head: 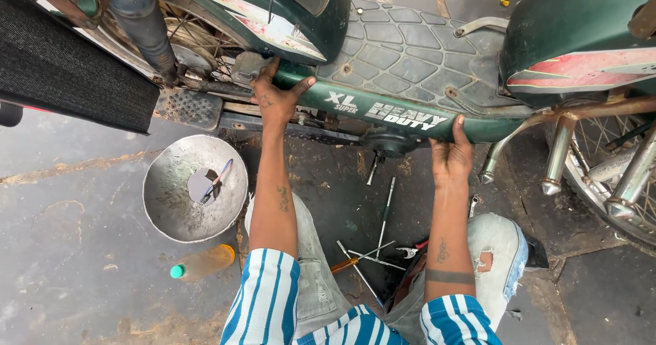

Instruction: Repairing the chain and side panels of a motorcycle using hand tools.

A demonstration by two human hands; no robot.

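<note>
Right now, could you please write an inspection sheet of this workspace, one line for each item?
Surface: dark concrete floor, stained and cracked.
Job's things: green moped body with a ribbed footboard; both hands press on its lower side panel.
Clutter: metal bowl holding a small tool; plastic bottle lying on its side; loose hand tools between the knees.
Grippers: left hand flat on the panel near the front; right hand gripping the panel's lower edge.
Cables: nothing seen.
Surroundings: spoked wheel and chrome tubes at right; black mat at left.
</note>
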